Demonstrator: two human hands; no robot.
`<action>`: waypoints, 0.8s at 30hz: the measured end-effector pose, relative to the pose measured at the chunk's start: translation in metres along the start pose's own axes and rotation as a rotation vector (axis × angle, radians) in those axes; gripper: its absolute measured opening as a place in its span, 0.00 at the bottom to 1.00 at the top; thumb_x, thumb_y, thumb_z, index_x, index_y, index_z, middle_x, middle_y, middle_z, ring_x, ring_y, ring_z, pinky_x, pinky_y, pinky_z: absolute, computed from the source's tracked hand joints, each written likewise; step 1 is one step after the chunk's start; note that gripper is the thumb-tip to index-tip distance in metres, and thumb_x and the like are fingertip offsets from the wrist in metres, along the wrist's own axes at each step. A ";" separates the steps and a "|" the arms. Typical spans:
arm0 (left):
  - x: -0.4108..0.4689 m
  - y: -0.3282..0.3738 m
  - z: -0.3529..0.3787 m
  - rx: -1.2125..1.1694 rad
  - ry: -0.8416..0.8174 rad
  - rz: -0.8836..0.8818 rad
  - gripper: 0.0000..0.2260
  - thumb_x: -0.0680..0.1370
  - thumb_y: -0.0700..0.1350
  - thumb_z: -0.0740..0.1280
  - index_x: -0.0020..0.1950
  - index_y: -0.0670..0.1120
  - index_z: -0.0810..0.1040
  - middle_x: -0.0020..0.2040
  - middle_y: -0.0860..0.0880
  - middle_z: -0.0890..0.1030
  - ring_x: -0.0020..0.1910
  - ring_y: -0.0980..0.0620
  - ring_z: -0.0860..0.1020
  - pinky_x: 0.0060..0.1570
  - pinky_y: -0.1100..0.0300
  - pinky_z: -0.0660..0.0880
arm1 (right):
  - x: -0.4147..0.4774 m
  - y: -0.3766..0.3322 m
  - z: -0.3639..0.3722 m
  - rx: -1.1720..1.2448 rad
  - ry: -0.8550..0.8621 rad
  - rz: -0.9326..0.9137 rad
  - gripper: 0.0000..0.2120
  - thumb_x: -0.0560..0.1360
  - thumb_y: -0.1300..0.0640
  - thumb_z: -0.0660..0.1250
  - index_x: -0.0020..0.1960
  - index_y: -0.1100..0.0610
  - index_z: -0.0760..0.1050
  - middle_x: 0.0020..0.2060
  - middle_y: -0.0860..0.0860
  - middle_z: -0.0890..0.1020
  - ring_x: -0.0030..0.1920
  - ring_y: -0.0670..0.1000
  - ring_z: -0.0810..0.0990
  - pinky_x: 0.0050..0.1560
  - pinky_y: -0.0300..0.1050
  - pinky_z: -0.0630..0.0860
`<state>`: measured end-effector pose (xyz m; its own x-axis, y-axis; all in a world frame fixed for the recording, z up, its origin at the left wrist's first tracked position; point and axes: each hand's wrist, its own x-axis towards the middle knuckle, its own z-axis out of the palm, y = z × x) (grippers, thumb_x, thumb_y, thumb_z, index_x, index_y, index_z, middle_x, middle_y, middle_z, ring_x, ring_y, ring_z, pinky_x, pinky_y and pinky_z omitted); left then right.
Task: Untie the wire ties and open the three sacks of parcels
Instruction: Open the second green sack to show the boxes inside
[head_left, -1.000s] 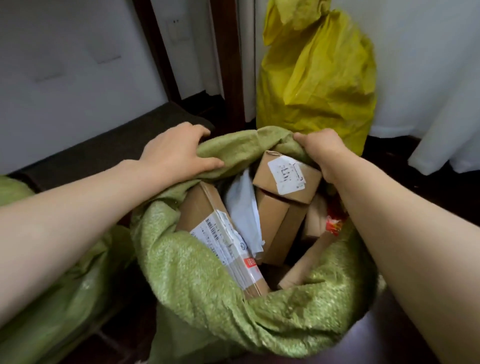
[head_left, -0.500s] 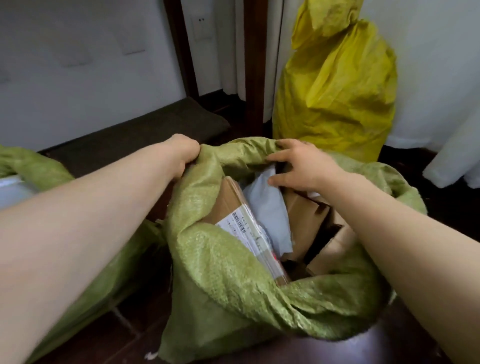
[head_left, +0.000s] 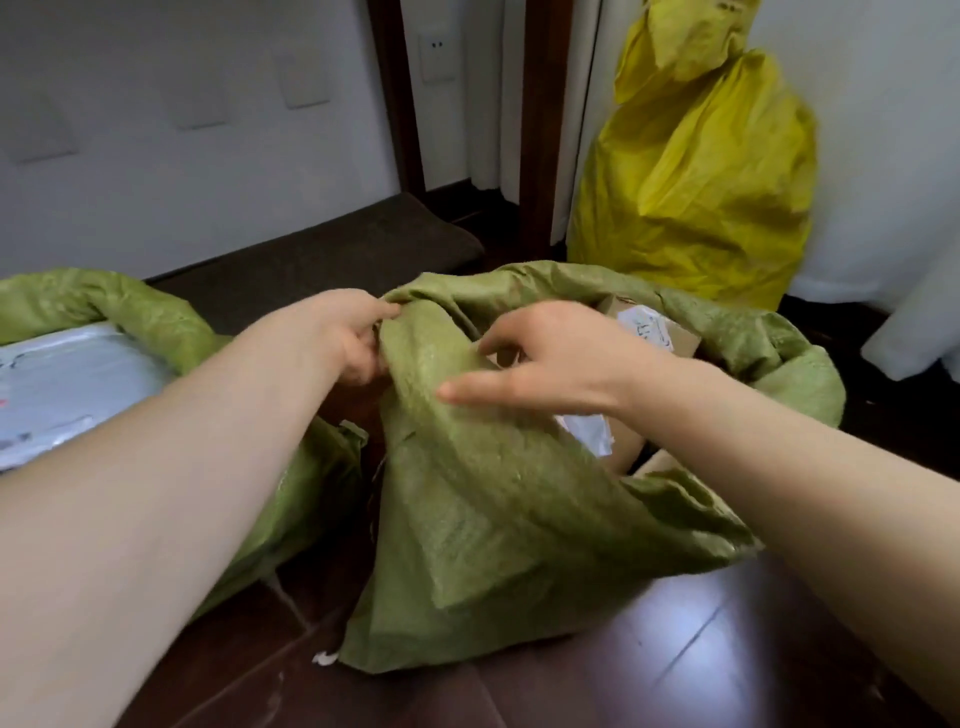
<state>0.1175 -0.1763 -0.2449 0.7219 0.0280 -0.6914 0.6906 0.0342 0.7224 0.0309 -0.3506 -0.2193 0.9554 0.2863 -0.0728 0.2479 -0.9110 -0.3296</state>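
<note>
Left hand: fingers curled tight round a bunched fold at the rim of the middle green sack.
Right hand: spread, thumb laid straight on the sack cloth, fingers loosely bent over the mouth; no closed grip seen.
Floor: dark glossy boards under all three sacks.
Curtain: white, hanging behind the yellow sack.
Mat: dark, along the wall, behind the hands.
In the way: raised flap of green cloth between the hands hides most of the sack's mouth.
Middle green sack: centre, on the floor, woven, crumpled, mouth open.
Yellow sack: upright at the back right, neck bunched shut.
Left green sack: at the left edge, mouth open, white plastic parcel showing.
Cardboard box: white label, inside the middle sack, just beyond the right hand.
</note>
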 end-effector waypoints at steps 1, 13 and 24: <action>0.002 0.000 -0.002 -0.225 0.012 -0.045 0.06 0.79 0.41 0.61 0.51 0.42 0.77 0.46 0.47 0.80 0.40 0.48 0.78 0.26 0.57 0.78 | -0.010 -0.010 0.002 -0.055 -0.131 0.010 0.42 0.61 0.26 0.64 0.65 0.52 0.70 0.56 0.48 0.78 0.57 0.53 0.76 0.58 0.51 0.74; -0.053 -0.017 0.034 -0.291 -0.022 0.157 0.25 0.70 0.57 0.72 0.60 0.44 0.74 0.48 0.46 0.77 0.46 0.50 0.79 0.40 0.57 0.78 | 0.024 -0.017 0.009 -0.016 0.519 0.189 0.17 0.72 0.67 0.61 0.59 0.56 0.67 0.53 0.53 0.77 0.54 0.57 0.77 0.39 0.48 0.66; -0.053 -0.042 0.034 -0.760 -0.001 -0.088 0.10 0.82 0.43 0.59 0.54 0.38 0.75 0.60 0.45 0.76 0.62 0.47 0.75 0.53 0.54 0.72 | -0.027 -0.003 -0.021 0.153 -0.113 -0.029 0.32 0.68 0.59 0.73 0.70 0.52 0.67 0.64 0.47 0.74 0.60 0.43 0.71 0.56 0.28 0.62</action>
<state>0.0521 -0.2128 -0.2383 0.6660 -0.0072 -0.7459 0.5253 0.7144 0.4622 0.0082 -0.3617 -0.1964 0.9221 0.3507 -0.1635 0.2391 -0.8486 -0.4719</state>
